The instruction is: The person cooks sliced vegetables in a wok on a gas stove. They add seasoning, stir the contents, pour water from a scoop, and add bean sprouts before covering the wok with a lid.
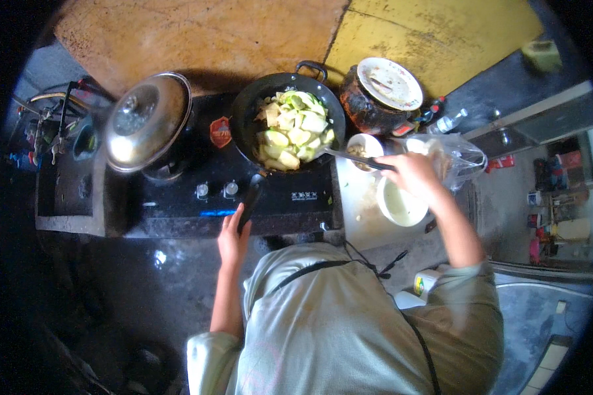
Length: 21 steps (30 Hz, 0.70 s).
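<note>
A black wok [242,111] sits on the right side of the black gas cooktop [178,202], full of pale green and whitish vegetable slices [296,126]. My left hand [233,237] grips the wok's long black handle [250,202], which points towards me. In my right hand [411,173] is a spatula [358,157] with a dark handle and metal shaft. Its far end reaches the right side of the wok, where the food hides the blade. Under the spatula's shaft stands a small white bowl [368,143] with brownish pieces inside.
A lidded pan [148,118] occupies the left burner. At right are a dark pot [358,106] topped by a floral plate [390,81], a white bowl [402,202] of pale liquid and a clear plastic bag [462,158]. A sink [71,219] lies far left.
</note>
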Motion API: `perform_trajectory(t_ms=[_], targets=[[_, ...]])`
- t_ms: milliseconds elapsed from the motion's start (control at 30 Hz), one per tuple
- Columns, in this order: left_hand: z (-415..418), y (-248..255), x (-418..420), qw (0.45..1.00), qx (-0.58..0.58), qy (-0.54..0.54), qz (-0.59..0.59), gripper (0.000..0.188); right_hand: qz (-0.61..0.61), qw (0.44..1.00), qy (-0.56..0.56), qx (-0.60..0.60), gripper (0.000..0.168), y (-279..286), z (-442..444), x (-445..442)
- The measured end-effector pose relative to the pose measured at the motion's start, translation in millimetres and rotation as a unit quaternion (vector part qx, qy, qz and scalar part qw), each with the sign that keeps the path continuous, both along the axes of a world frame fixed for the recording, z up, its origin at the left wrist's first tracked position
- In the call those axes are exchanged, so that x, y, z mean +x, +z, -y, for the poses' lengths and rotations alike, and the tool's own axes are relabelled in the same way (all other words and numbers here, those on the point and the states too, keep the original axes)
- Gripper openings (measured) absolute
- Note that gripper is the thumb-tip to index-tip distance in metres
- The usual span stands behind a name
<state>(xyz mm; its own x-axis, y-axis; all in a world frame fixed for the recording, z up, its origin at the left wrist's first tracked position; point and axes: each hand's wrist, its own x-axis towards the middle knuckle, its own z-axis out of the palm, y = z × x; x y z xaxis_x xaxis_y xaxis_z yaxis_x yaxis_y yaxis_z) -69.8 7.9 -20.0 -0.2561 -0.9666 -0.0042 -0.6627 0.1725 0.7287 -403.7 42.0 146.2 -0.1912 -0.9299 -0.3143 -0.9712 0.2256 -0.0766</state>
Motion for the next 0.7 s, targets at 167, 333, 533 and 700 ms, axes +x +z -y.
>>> perform_trajectory(t_ms=[167,333,533,700], targets=[[1.1,-5.1,2.1,1.000,0.006,-0.001,0.002,0.045,0.040,0.992,-0.015,-0.115,0.031,-67.3,15.7,5.3],[0.3,3.8,1.2,0.999,0.031,0.014,-0.014,0.042,0.187,0.966,-0.043,-0.172,0.033,-31.3,15.7,-10.0],[2.1,-0.9,1.2,1.000,0.025,0.002,-0.004,0.043,0.084,0.988,-0.041,-0.122,0.030,-81.4,48.9,30.7],[0.5,-8.2,3.1,1.000,-0.006,0.007,-0.016,0.044,0.110,0.990,-0.035,-0.086,0.036,-81.0,-10.4,20.7]])
